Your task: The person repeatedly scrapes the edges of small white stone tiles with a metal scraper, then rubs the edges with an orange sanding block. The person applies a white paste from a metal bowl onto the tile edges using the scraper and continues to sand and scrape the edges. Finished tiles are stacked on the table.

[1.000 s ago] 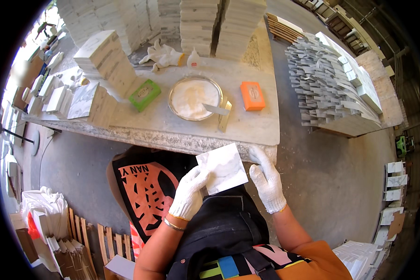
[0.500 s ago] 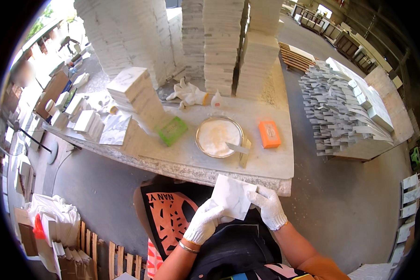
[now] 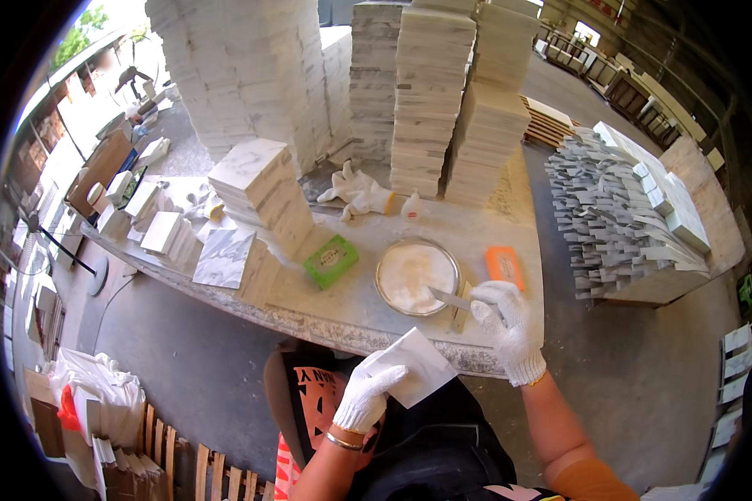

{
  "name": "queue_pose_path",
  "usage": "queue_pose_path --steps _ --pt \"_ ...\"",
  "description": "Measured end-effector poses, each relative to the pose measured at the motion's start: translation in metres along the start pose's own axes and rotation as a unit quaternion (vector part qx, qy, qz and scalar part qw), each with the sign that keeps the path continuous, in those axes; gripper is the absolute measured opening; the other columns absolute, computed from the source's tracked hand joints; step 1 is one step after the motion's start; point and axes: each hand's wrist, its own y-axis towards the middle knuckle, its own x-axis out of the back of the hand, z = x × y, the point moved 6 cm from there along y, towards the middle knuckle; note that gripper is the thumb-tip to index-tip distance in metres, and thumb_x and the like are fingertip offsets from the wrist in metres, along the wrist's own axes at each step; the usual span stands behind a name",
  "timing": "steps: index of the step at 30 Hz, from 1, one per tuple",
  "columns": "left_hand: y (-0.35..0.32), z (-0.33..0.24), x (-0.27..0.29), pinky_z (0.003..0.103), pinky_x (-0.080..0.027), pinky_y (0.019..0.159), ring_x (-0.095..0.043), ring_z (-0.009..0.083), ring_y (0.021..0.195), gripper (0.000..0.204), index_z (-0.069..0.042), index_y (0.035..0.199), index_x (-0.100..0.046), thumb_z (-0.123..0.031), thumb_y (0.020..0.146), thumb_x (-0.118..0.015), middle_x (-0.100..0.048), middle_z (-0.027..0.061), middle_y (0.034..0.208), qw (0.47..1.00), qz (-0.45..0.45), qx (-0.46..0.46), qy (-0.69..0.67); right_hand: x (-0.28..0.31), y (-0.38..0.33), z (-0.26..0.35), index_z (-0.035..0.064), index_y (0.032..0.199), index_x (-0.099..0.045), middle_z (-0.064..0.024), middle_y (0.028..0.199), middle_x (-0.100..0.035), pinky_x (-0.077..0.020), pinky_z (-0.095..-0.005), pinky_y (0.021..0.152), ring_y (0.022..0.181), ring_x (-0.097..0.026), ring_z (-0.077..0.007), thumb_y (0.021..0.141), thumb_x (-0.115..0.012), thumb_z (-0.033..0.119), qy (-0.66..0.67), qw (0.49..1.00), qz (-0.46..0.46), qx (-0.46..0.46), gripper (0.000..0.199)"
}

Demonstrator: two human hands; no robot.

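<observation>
My left hand is closed on the edge of a square white marble tile with faint grey veins, held tilted in front of the table. My gloved right hand reaches over the table's front right part, thumb and fingers apart at the near end of a flat metal scraper blade. The blade rests across the rim of a round metal bowl filled with a whitish paste or powder. Beneath the blade's outer end stands a narrow, pale yellowish strip, partly hidden by my hand. Both hands wear white knit gloves.
An orange box and a green box flank the bowl. Behind lie a white glove and a small white bottle. Tall stone stacks rise at the back; a shorter tile stack stands left. Thin grey strips sit on the right.
My right hand has let go of the tile and moved up and right to the scraper. The tile stays in my left hand, now turned. The whole view has shifted slightly.
</observation>
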Motion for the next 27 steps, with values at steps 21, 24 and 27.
queue_pose_path --steps 21,24,27 --pt "0.040 -0.019 -0.001 0.031 -0.053 0.091 -0.068 0.0180 0.101 0.053 0.007 0.130 -0.063 -0.018 0.086 -0.079 -0.072 0.0097 0.112 0.999 -0.042 0.004 -0.022 -0.030 0.038 -0.050 -0.0017 0.117 -0.073 -0.0082 0.097 -0.074 -0.0540 -0.0287 0.078 0.086 -0.067 -0.0119 0.094 -0.068 0.008 0.075 0.967 0.170 -0.176 0.025" --pt "0.044 -0.022 -0.004 0.032 -0.054 0.090 -0.068 0.0186 0.099 0.052 0.007 0.131 -0.062 -0.015 0.086 -0.078 -0.072 0.0099 0.113 0.999 -0.043 0.005 -0.009 -0.040 0.037 -0.068 0.0012 0.110 -0.075 -0.0126 0.099 -0.076 -0.0550 -0.0301 0.075 0.082 -0.070 -0.0168 0.094 -0.068 0.012 0.100 0.953 0.175 -0.225 0.021" --pt "0.046 -0.022 -0.004 0.033 -0.055 0.088 -0.069 0.0193 0.098 0.053 0.006 0.134 -0.061 -0.013 0.087 -0.077 -0.072 0.0103 0.114 0.999 -0.052 0.008 -0.005 -0.048 0.039 -0.074 -0.0010 0.112 -0.075 -0.0106 0.095 -0.076 -0.0542 -0.0280 0.073 0.078 -0.068 -0.0134 0.095 -0.067 0.012 0.156 0.932 0.184 -0.272 0.023"
